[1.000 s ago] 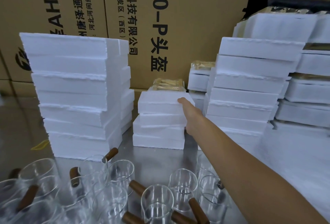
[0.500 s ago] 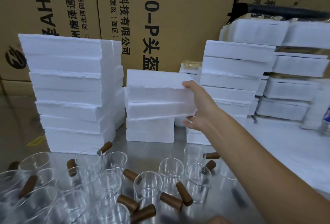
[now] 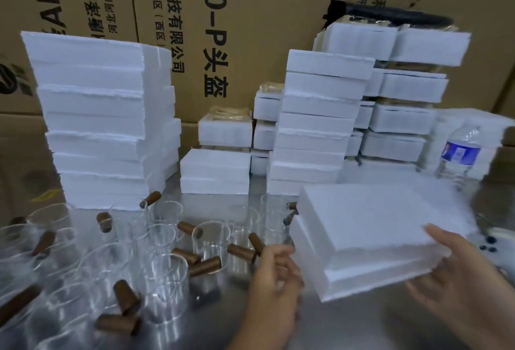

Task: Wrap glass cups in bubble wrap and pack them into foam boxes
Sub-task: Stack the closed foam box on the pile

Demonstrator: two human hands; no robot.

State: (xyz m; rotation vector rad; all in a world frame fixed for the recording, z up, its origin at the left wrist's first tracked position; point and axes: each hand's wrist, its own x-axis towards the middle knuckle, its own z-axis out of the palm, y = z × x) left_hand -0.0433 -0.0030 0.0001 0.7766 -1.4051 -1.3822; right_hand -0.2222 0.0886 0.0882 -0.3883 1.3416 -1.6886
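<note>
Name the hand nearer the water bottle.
Right. The right hand holds the right edge of the foam box, in front of the water bottle; the left hand is at its left edge, farther off.

Printed cardboard cartons (image 3: pixel 250 1), steel tabletop (image 3: pixel 362 330)

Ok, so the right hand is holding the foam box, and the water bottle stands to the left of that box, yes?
Not quite. The right hand does hold the foam box, but the water bottle stands beyond it to the right, not the left. The head view shows this.
</note>
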